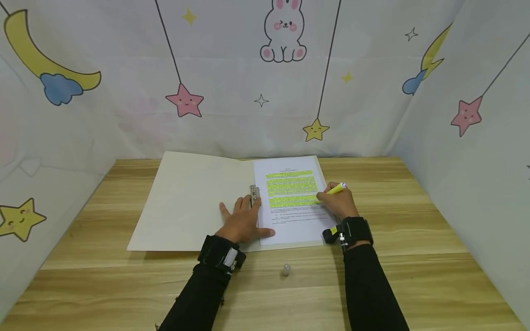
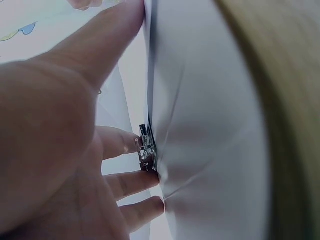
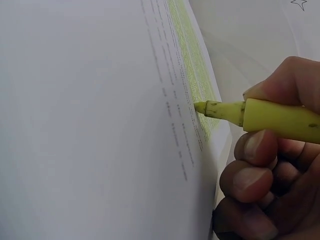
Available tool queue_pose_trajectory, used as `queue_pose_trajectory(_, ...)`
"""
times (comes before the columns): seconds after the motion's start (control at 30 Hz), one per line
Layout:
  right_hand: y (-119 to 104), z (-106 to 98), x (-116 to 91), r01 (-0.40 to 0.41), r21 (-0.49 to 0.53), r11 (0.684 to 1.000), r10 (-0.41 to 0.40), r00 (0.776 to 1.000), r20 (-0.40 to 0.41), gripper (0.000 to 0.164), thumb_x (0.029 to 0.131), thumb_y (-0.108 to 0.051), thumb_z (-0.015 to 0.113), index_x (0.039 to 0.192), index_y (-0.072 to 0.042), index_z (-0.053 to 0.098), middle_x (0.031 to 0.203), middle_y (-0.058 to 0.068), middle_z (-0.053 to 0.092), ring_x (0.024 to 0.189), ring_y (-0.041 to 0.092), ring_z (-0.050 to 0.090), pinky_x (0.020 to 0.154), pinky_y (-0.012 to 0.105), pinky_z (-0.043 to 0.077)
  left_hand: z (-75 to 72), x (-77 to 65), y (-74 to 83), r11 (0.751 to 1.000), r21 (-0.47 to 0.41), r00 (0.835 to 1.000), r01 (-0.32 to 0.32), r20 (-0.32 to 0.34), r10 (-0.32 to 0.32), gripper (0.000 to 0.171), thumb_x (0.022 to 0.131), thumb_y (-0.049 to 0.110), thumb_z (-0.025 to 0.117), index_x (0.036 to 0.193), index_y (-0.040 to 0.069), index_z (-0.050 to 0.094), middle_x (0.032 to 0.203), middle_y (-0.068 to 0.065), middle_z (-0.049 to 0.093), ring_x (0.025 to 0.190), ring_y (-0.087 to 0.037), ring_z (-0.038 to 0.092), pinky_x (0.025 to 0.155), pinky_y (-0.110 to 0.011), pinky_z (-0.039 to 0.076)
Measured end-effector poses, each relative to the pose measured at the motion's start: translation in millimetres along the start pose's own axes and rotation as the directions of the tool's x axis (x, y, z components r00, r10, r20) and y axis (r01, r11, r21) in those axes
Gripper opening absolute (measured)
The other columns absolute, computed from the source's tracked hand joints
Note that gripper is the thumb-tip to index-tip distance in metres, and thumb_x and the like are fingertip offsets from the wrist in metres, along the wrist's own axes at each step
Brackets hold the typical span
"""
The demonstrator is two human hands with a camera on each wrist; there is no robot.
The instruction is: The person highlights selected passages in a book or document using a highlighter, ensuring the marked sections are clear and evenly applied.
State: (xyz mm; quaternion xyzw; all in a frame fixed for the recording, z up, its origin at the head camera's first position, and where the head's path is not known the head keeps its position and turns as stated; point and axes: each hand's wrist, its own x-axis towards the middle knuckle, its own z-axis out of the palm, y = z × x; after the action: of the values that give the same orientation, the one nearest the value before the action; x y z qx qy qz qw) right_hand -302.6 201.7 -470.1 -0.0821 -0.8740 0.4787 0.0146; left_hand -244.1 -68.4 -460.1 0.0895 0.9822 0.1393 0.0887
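Observation:
A printed sheet of paper (image 1: 298,232) lies on the right side of an opened white folder (image 1: 194,197), its upper paragraphs marked in yellow. My right hand (image 1: 341,202) grips a yellow highlighter (image 3: 280,119); in the right wrist view its tip meets the page at the lower edge of the yellow lines. My left hand (image 1: 244,223) lies with fingers spread over the folder's fold, the thumb on the sheet's lower left. Beside those fingers sits a metal clip (image 2: 145,150), partly hidden by them in the left wrist view.
A small whitish cap-like piece (image 1: 286,270) stands on the wooden table (image 1: 414,276) in front of the folder. White cloth walls (image 1: 232,133) printed with stars, moons and a rabbit surround the table at the back and both sides.

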Motion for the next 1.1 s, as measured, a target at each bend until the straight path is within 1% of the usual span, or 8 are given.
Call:
queue_pose_trajectory(0.17, -0.9, -0.2, 0.0, 0.001, 0.012, 1.000, -0.001, 1.000, 0.003, 0.020, 0.080, -0.014, 0.068, 0.069, -0.007, 0.053, 0.076, 0.007, 0.056, 0.064, 0.019, 0.050, 0.052, 0.027, 0.037, -1.6, -1.0, -0.7, 1.000, -0.005, 1.000, 0.001, -0.010, -0.001, 0.106, 0.075, 0.062, 0.077, 0.156, 0.011, 0.032, 0.161, -0.021, 0.025, 0.148, -0.040, 0.020, 0.110, -0.080, 0.004)
queue_pose_trajectory(0.37, -0.9, -0.6, 0.0, -0.020, 0.013, 1.000, 0.020, 1.000, -0.004, 0.019, 0.080, -0.014, 0.068, 0.071, -0.007, 0.053, 0.077, 0.006, 0.054, 0.065, 0.019, 0.050, 0.052, 0.028, 0.037, -1.6, -0.8, -0.9, 1.000, -0.005, 1.000, -0.006, -0.014, 0.006, 0.106, 0.075, 0.062, 0.077, 0.155, 0.010, 0.032, 0.160, -0.021, 0.026, 0.148, -0.041, 0.021, 0.109, -0.081, 0.005)
queue_pose_trajectory(0.5, -0.7, -1.3, -0.3, -0.035, -0.005, 0.999, 0.035, 0.999, -0.006, 0.020, 0.082, -0.015, 0.067, 0.072, -0.008, 0.052, 0.076, 0.005, 0.052, 0.064, 0.019, 0.049, 0.052, 0.028, 0.036, -0.5, 0.0, -1.2, 1.000, -0.003, 1.000, -0.007, -0.007, 0.007, 0.106, 0.075, 0.062, 0.076, 0.156, 0.011, 0.031, 0.160, -0.021, 0.025, 0.148, -0.040, 0.020, 0.110, -0.080, 0.004)
queue_pose_trajectory(0.63, -0.5, -1.7, -0.4, -0.037, -0.013, 0.999, 0.037, 0.999, 0.000, 0.020, 0.082, -0.016, 0.068, 0.072, -0.008, 0.053, 0.077, 0.006, 0.053, 0.066, 0.019, 0.050, 0.052, 0.028, 0.037, 1.1, 0.9, -1.5, 1.000, 0.003, 1.000, -0.001, 0.001, 0.001, 0.107, 0.075, 0.063, 0.076, 0.156, 0.012, 0.029, 0.161, -0.020, 0.024, 0.149, -0.040, 0.018, 0.110, -0.080, 0.003)
queue_pose_trajectory(0.77, 0.1, -1.7, -0.7, -0.033, -0.004, 0.999, 0.033, 0.999, -0.001, 0.019, 0.082, -0.016, 0.068, 0.072, -0.008, 0.054, 0.077, 0.006, 0.053, 0.067, 0.020, 0.050, 0.052, 0.028, 0.038, 1.3, 1.3, -1.1, 1.000, 0.001, 1.000, -0.001, -0.001, 0.001, 0.107, 0.075, 0.063, 0.076, 0.156, 0.012, 0.030, 0.161, -0.020, 0.024, 0.149, -0.040, 0.018, 0.110, -0.080, 0.003)
queue_pose_trajectory(1.1, 0.9, -4.9, -0.8, -0.056, 0.009, 0.998, 0.056, 0.998, -0.003, 0.020, 0.082, -0.016, 0.067, 0.071, -0.008, 0.053, 0.076, 0.005, 0.051, 0.066, 0.020, 0.049, 0.051, 0.028, 0.037, -0.6, -0.8, 0.0, 1.000, 0.007, 1.000, -0.003, -0.001, 0.003, 0.106, 0.075, 0.063, 0.076, 0.156, 0.011, 0.031, 0.161, -0.020, 0.025, 0.149, -0.040, 0.019, 0.110, -0.080, 0.004)
